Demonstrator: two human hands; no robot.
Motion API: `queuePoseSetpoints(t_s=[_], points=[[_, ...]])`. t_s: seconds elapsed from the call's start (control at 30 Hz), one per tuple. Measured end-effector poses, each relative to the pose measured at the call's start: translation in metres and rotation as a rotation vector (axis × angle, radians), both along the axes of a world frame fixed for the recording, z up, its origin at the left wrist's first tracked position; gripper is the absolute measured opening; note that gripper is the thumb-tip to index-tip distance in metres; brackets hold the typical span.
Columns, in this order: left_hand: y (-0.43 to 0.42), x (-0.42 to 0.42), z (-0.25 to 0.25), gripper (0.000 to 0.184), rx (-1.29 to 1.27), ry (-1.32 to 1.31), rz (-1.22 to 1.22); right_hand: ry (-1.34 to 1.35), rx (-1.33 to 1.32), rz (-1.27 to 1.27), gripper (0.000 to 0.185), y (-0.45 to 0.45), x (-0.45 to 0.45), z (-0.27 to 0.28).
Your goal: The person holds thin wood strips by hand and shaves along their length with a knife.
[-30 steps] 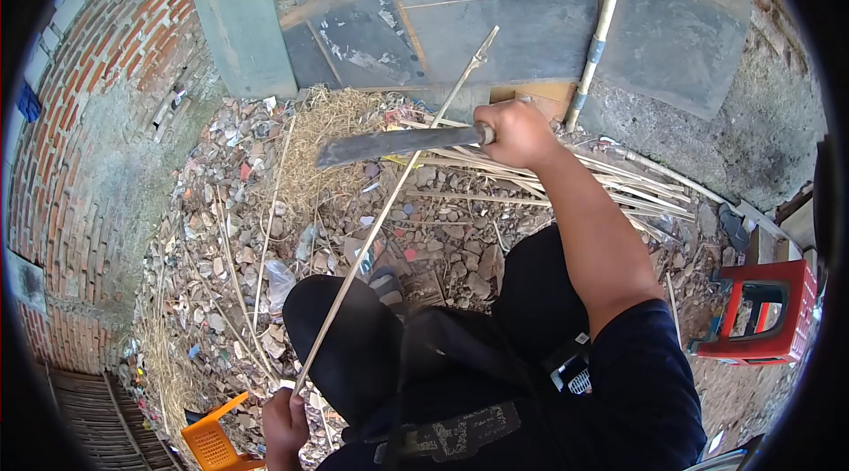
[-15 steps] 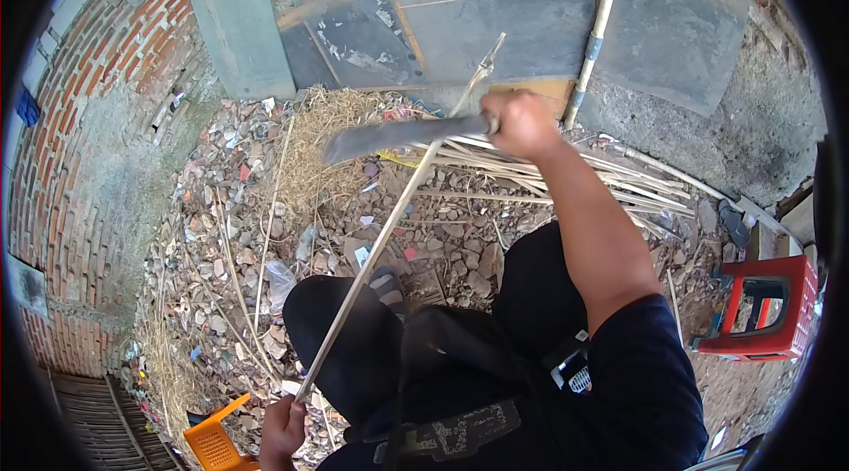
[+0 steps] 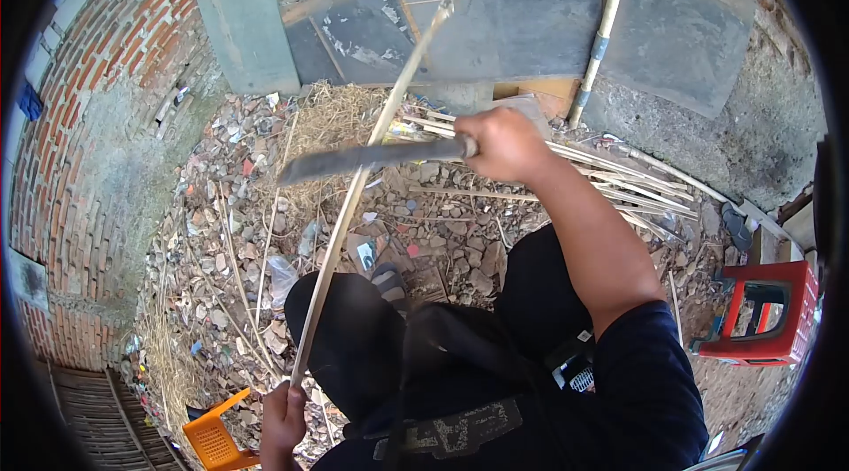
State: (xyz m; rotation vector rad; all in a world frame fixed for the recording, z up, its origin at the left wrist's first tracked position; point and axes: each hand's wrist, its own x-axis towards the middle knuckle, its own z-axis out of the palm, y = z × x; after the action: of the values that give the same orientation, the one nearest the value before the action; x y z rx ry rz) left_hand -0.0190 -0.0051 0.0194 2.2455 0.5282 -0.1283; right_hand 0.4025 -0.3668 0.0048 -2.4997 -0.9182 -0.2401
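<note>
My right hand [image 3: 502, 145] is closed round the handle of a machete [image 3: 354, 161]. Its long grey blade points left and lies across a pale bamboo strip [image 3: 332, 254], about midway along the strip; whether the edge bites in I cannot tell. Low on the left, my left hand [image 3: 284, 413] grips the near end of that strip. From there the strip slants up past my left knee, and its frayed far end rises in front of the grey wall panels.
Split bamboo strips [image 3: 619, 183] lie in a pile at the right, beyond my knees. Dry shavings [image 3: 340, 117] heap on the rubble ground. A red plastic stool [image 3: 768, 312] is at the right, an orange plastic piece [image 3: 212, 437] at lower left. A pipe [image 3: 601, 42] runs up the wall.
My right hand and the machete have moved left and slightly down. The strip's far end has swung left and up, while my left hand stays nearly in place.
</note>
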Motion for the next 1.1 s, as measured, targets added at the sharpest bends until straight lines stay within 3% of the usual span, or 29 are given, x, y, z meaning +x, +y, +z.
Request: queuePoseSetpoints(t_s=[0.17,0.27,0.43,0.53,0.67,0.93,0.97,1.1], points=[[-0.025,0.013,-0.010,0.048,0.319,-0.027,-0.011,0.167,-0.014,0.112,0.024,0.011,-0.003,-0.005],[-0.033,0.012,-0.019,0.049,0.380,0.011,0.010,0.233,-0.006,-0.143,0.024,0.004,0.014,-0.017],[-0.041,0.020,-0.015,0.048,0.396,0.025,0.005,0.162,-0.143,0.086,0.023,0.019,-0.016,0.006],[-0.037,0.022,-0.023,0.048,0.447,-0.004,-0.021,0.133,-0.151,0.093,0.019,0.030,-0.012,-0.011],[-0.045,0.022,-0.013,0.047,0.445,0.063,0.009,0.257,0.121,-0.142,0.024,0.014,0.028,-0.046],[-0.041,0.025,-0.025,0.044,0.453,0.001,-0.001,0.187,-0.134,0.136,0.021,0.026,-0.024,0.002],[-0.041,0.019,-0.030,0.044,0.466,0.001,0.008,0.368,-0.141,0.117,0.020,0.027,-0.006,-0.006],[-0.045,0.020,-0.023,0.044,0.482,0.004,0.020,0.331,-0.104,-0.009,0.021,0.031,-0.001,-0.016]])
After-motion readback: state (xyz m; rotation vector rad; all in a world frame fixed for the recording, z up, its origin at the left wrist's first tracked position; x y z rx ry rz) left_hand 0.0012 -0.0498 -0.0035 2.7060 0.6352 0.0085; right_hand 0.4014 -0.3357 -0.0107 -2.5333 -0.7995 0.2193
